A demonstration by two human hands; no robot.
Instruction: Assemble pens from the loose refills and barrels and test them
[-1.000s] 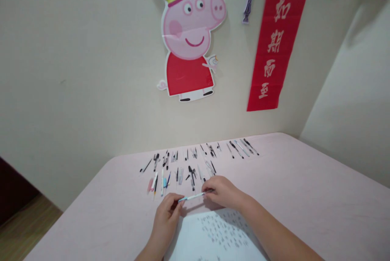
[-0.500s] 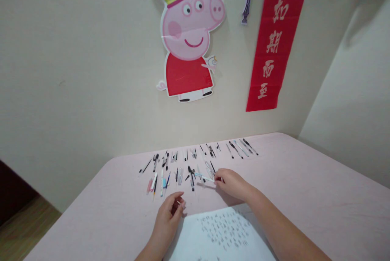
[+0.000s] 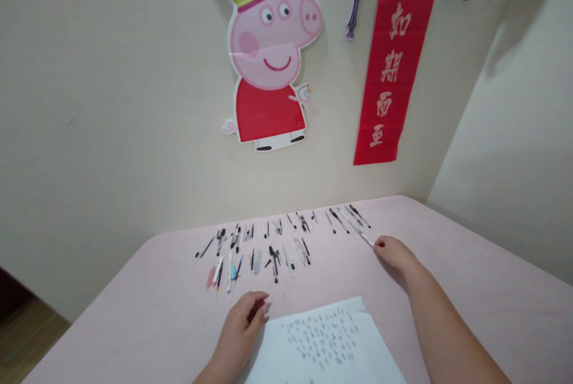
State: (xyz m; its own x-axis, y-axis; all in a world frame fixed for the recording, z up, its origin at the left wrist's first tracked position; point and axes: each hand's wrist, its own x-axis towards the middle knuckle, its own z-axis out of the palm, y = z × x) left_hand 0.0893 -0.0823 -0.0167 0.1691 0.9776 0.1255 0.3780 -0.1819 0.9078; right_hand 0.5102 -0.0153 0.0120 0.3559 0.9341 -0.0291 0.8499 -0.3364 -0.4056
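Observation:
My right hand (image 3: 394, 252) reaches out over the pink table (image 3: 470, 288) and pinches one end of a white pen (image 3: 363, 236), whose other end points toward the far right group of pens (image 3: 344, 218). My left hand (image 3: 244, 318) rests on the table at the left edge of a white sheet (image 3: 326, 342) covered in small handwriting. Its fingers are curled inward, and I cannot make out anything in them. Several pens and pen parts (image 3: 259, 249) lie in two rows beyond the hands, near the wall.
The table stands against a cream wall carrying a cartoon pig cut-out (image 3: 268, 55) and a red banner (image 3: 394, 61) with characters. The wall turns a corner at the right. Wooden floor (image 3: 27, 330) shows at the lower left.
My right hand took the white pen out of my left hand and carried it up and to the right, to the far right pens. My left hand stayed by the sheet.

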